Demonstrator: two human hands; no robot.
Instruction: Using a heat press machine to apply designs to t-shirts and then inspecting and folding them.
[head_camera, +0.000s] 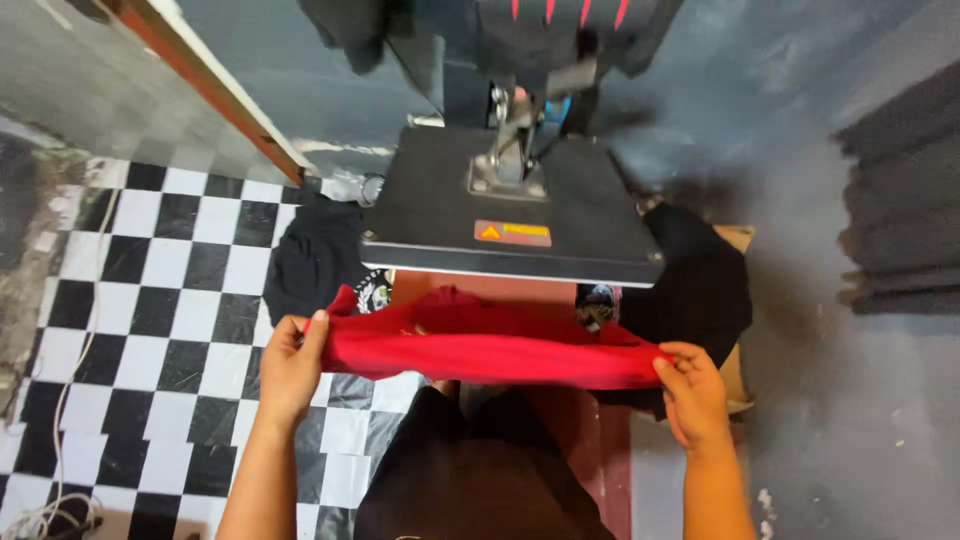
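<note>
A red garment (480, 345) is stretched flat between my two hands, just under the raised black upper plate (510, 210) of a heat press. My left hand (292, 365) pinches the garment's left edge. My right hand (690, 392) grips its right edge. The press's lower bed is mostly hidden beneath the red cloth; a reddish strip (480, 288) of it shows behind. The press's metal lever and hinge (510, 150) rise from the plate's middle.
Black garments lie on both sides of the press: one on the left (315, 255), one on the right (700, 285) over a cardboard box (738, 240). Black-and-white checkered floor (150, 300) spreads left, with a white cable (60, 430). An orange-edged board (215, 85) leans at the back.
</note>
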